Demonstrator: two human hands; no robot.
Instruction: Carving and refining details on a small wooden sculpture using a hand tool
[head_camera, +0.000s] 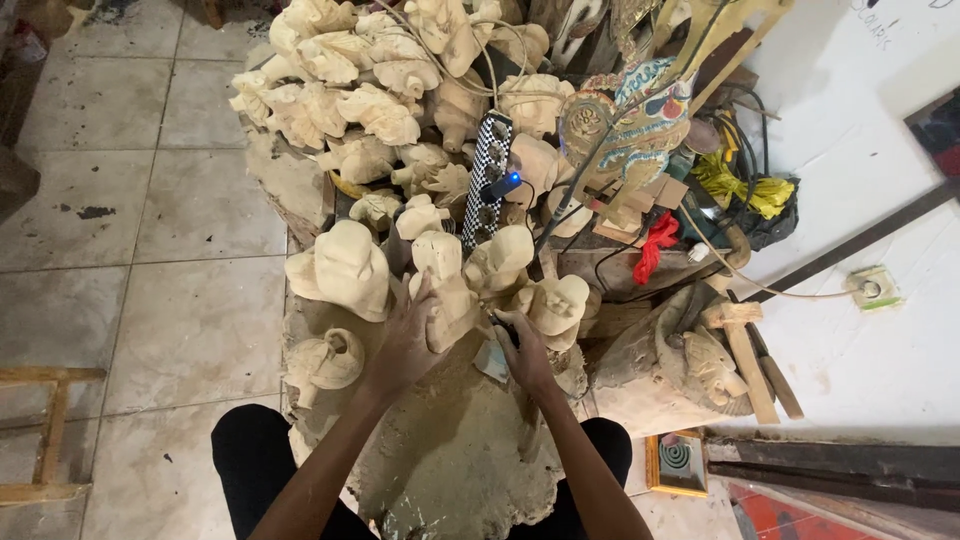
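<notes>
Your knees in black trousers (250, 460) frame the bottom edge, with both forearms reaching forward over a rough wooden slab that serves as your bench (450, 450). Your left hand (405, 345) lies spread against the side of a pale unpainted wood carving (447, 290), fingers (425, 295) pressed flat to steady it rather than wrapped around it. Your right hand (525, 350) is closed around a dark tool (503, 328), probably a small knife or chisel, though too little of it shows to be sure; its tip sits just beside the carving's lower right. That carving stands upright near the middle of the bench, touching similar carved figures on either side (345, 268). Behind them a big heap of more pale carvings (370, 90) rises. A checkered power strip (487, 175) with a blue light lies among them, a painted figure (625, 120) beside it. To your right a wooden mallet (745, 350) rests on a log.
</notes>
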